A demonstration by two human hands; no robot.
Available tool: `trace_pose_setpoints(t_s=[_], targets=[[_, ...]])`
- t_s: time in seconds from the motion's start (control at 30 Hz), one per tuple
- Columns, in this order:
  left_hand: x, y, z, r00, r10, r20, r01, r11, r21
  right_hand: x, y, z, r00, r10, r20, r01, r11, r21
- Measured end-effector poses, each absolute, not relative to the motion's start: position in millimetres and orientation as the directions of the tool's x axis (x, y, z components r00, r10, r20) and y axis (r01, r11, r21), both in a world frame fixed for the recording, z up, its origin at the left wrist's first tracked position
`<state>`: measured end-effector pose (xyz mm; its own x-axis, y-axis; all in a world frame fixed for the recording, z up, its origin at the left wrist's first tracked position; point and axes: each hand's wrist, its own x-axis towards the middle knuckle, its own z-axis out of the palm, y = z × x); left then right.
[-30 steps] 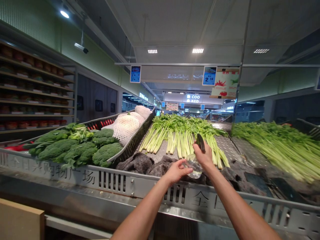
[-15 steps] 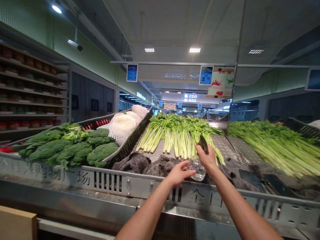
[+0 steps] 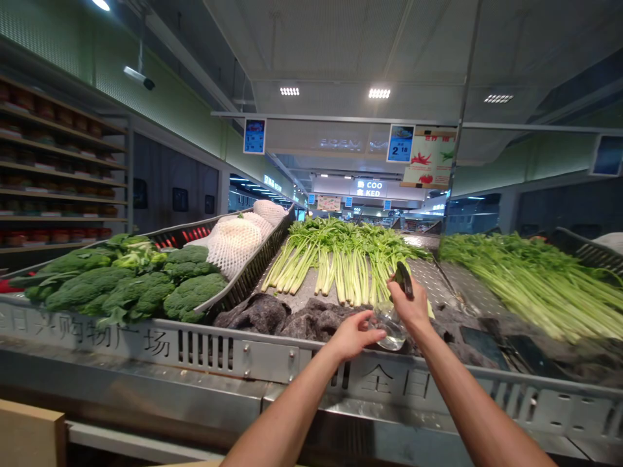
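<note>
A clear spray bottle [image 3: 392, 332] with a black top is held upright above the front edge of the produce display, some liquid showing in its base. My right hand [image 3: 409, 303] is wrapped round its neck just under the black top. From the other side, my left hand [image 3: 354, 335] grips the bottle's body with thumb and fingers. Behind the bottle lie bunches of celery [image 3: 341, 263], leaves away from me, on a studded metal shelf [image 3: 302, 299]. A crumpled dark grey cloth [image 3: 311, 319] runs along the front of the celery.
Broccoli [image 3: 111, 279] fills the left front, beside white foam-netted produce [image 3: 232, 243] in a black crate [image 3: 253, 282]. A grey slotted rail [image 3: 272, 358] fronts the display. A mirror [image 3: 525, 279] on the right reflects celery. Price signs [image 3: 402, 143] hang overhead; jar shelves [image 3: 58, 162] stand left.
The view has shifted slightly, so the display sits a little further left. Both hands and the spray bottle have moved a little to the right in view, the grip staying the same.
</note>
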<state>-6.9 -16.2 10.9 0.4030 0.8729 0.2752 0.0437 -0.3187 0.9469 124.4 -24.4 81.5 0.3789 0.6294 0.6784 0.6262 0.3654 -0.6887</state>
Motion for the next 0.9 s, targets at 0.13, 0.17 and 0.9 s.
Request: trace_pose_setpoints(t_s=[0.13, 0.17, 0.9], targets=[[5.8, -18.3, 13.1, 0.422, 0.855, 0.301, 0.014, -0.338, 0.941, 136.6, -24.3, 82.3, 0.407, 0.601, 0.688, 0.648, 0.341, -0.681], [8.7, -17.6, 11.7, 0.427, 0.849, 0.310, 0.016, -0.350, 0.937, 140.1, -23.7, 81.2, 0.406, 0.594, 0.695, 0.655, 0.341, -0.674], [18.0, -20.3, 1.3, 0.495, 0.812, 0.310, 0.236, -0.469, 0.851, 173.1, -40.3, 68.6, 0.448, 0.597, 0.665, 0.694, 0.236, -0.680]])
